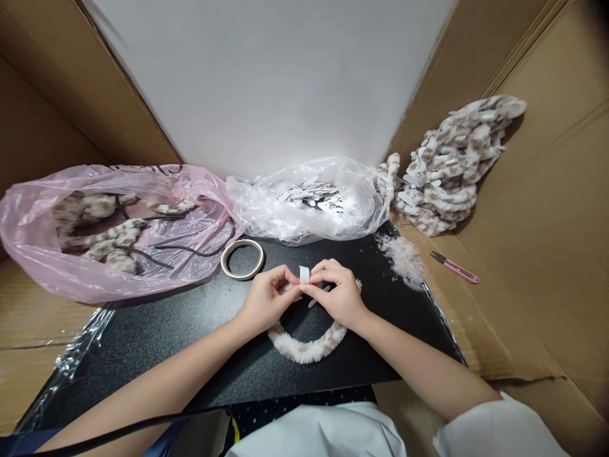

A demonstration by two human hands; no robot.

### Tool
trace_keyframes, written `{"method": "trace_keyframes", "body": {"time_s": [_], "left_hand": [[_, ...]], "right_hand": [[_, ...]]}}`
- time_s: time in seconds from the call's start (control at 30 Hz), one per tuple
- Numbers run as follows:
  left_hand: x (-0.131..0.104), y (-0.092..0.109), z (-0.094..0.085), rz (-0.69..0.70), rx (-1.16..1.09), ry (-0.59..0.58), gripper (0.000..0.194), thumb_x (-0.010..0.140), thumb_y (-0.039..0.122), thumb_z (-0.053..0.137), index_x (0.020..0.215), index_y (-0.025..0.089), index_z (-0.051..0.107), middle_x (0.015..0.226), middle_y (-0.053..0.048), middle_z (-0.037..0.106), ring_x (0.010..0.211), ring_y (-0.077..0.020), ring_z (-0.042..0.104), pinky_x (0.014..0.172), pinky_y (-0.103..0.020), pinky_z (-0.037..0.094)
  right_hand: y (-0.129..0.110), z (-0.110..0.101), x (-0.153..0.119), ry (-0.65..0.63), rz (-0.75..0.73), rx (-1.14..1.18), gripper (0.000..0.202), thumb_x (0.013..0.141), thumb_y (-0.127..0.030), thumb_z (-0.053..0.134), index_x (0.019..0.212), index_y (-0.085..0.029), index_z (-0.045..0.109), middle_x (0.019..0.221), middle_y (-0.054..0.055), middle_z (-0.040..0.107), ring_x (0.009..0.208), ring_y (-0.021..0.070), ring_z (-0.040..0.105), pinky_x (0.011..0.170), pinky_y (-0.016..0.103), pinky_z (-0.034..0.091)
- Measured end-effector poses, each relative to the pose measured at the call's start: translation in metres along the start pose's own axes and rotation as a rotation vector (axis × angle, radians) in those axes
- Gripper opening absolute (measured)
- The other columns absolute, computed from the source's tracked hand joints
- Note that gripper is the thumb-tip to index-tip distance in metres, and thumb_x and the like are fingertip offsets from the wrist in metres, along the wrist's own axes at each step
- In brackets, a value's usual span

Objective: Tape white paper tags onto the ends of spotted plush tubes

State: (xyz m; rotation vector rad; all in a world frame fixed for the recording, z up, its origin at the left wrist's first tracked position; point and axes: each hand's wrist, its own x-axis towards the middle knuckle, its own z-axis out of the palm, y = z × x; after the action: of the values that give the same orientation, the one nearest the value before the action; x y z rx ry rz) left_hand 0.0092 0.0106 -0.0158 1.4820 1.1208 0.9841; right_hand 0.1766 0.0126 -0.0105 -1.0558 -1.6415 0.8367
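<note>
Pinching one white strip (pixel 304 274) between the closed fingertips of my two hands, left hand (pixel 272 297) and right hand (pixel 340 293), I position it at the far side of one plush ring (pixel 307 351), located before me at the near edge of the tabletop. Around it: one tape roll (pixel 243 277), one pink bag (pixel 90 291), one clear bag (pixel 266 227), one pair of pink snips (pixel 455 267), one fluff patch (pixel 403 259), one heap of plush pieces (pixel 451 165). Surface: black, speckled tabletop (pixel 143 346). Enclosure: cardboard panels (pixel 561 165) left and right, white panel (pixel 266 76) behind.
</note>
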Motion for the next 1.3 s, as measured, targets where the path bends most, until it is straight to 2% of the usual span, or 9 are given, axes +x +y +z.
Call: {"method": "trace_keyframes", "body": {"time_s": [0.17, 0.33, 0.47, 0.57, 0.63, 0.83, 0.97, 1.1, 1.3], "left_hand": [[0.000, -0.002, 0.001, 0.010, 0.028, 0.099, 0.017, 0.072, 0.026, 0.072, 0.069, 0.014, 0.059, 0.067, -0.001, 0.066, 0.060, -0.0124, 0.059, 0.057, -0.022, 0.045], [0.001, 0.008, 0.000, -0.127, -0.206, 0.104, 0.022, 0.063, 0.024, 0.079, 0.064, 0.014, 0.060, 0.058, 0.001, 0.065, 0.056, -0.0109, 0.059, 0.057, -0.020, 0.045], [0.005, 0.009, -0.006, -0.281, -0.408, 0.011, 0.028, 0.056, 0.025, 0.085, 0.068, 0.013, 0.062, 0.059, 0.000, 0.068, 0.055, -0.0103, 0.061, 0.057, -0.019, 0.047], [0.007, 0.007, -0.010, -0.331, -0.517, -0.090, 0.031, 0.055, 0.027, 0.086, 0.071, 0.012, 0.064, 0.060, -0.001, 0.068, 0.055, -0.0103, 0.062, 0.054, -0.018, 0.046], [0.007, 0.006, -0.010, -0.334, -0.579, -0.084, 0.032, 0.054, 0.026, 0.088, 0.071, 0.013, 0.064, 0.059, 0.000, 0.067, 0.053, -0.0095, 0.061, 0.052, -0.017, 0.046], [0.004, 0.005, -0.004, -0.255, -0.649, 0.068, 0.035, 0.054, 0.024, 0.089, 0.073, 0.014, 0.062, 0.065, 0.001, 0.068, 0.055, -0.0085, 0.062, 0.056, -0.016, 0.049], [0.004, 0.006, -0.003, -0.254, -0.646, 0.071, 0.037, 0.054, 0.026, 0.089, 0.074, 0.014, 0.061, 0.068, 0.000, 0.070, 0.057, -0.0089, 0.063, 0.057, -0.017, 0.049], [0.003, 0.005, -0.005, -0.253, -0.604, 0.033, 0.035, 0.057, 0.027, 0.088, 0.078, 0.014, 0.062, 0.067, 0.001, 0.069, 0.057, -0.0080, 0.062, 0.057, -0.016, 0.048], [0.004, 0.004, -0.007, -0.265, -0.567, 0.031, 0.037, 0.052, 0.020, 0.090, 0.077, 0.014, 0.062, 0.071, 0.001, 0.069, 0.063, -0.0079, 0.063, 0.061, -0.015, 0.049]], "right_hand": [[0.002, 0.000, -0.005, 0.004, -0.171, -0.108, 0.012, 0.078, -0.022, 0.071, 0.067, -0.022, 0.072, 0.075, 0.004, 0.068, 0.071, 0.0167, 0.061, 0.067, 0.029, 0.049], [0.006, -0.003, -0.007, -0.039, -0.312, -0.192, 0.017, 0.085, -0.019, 0.063, 0.072, -0.021, 0.073, 0.078, 0.005, 0.069, 0.072, 0.0155, 0.065, 0.067, 0.027, 0.052], [0.008, -0.006, -0.005, 0.008, -0.508, -0.244, 0.020, 0.085, -0.012, 0.060, 0.070, -0.020, 0.070, 0.077, 0.004, 0.069, 0.069, 0.0140, 0.064, 0.063, 0.026, 0.051], [0.008, -0.009, -0.004, 0.011, -0.591, -0.306, 0.018, 0.083, -0.008, 0.062, 0.071, -0.019, 0.070, 0.079, 0.004, 0.071, 0.067, 0.0137, 0.062, 0.062, 0.027, 0.048], [0.008, -0.010, -0.003, -0.009, -0.604, -0.335, 0.017, 0.082, -0.009, 0.064, 0.072, -0.021, 0.070, 0.081, 0.003, 0.072, 0.066, 0.0135, 0.060, 0.061, 0.028, 0.046], [0.009, -0.009, 0.000, -0.011, -0.523, -0.310, 0.013, 0.079, -0.017, 0.070, 0.069, -0.025, 0.072, 0.090, 0.003, 0.072, 0.076, 0.0175, 0.056, 0.068, 0.033, 0.046], [0.012, -0.009, 0.002, -0.040, -0.500, -0.314, 0.012, 0.078, -0.017, 0.070, 0.069, -0.025, 0.071, 0.092, 0.002, 0.072, 0.079, 0.0174, 0.057, 0.072, 0.034, 0.044], [0.015, -0.011, 0.003, -0.057, -0.506, -0.336, 0.013, 0.076, -0.017, 0.071, 0.066, -0.023, 0.068, 0.085, 0.001, 0.071, 0.074, 0.0152, 0.058, 0.071, 0.033, 0.041], [0.015, -0.012, 0.006, -0.099, -0.518, -0.332, 0.011, 0.079, -0.017, 0.068, 0.070, -0.023, 0.067, 0.081, 0.000, 0.070, 0.071, 0.0140, 0.058, 0.071, 0.032, 0.039]]}}
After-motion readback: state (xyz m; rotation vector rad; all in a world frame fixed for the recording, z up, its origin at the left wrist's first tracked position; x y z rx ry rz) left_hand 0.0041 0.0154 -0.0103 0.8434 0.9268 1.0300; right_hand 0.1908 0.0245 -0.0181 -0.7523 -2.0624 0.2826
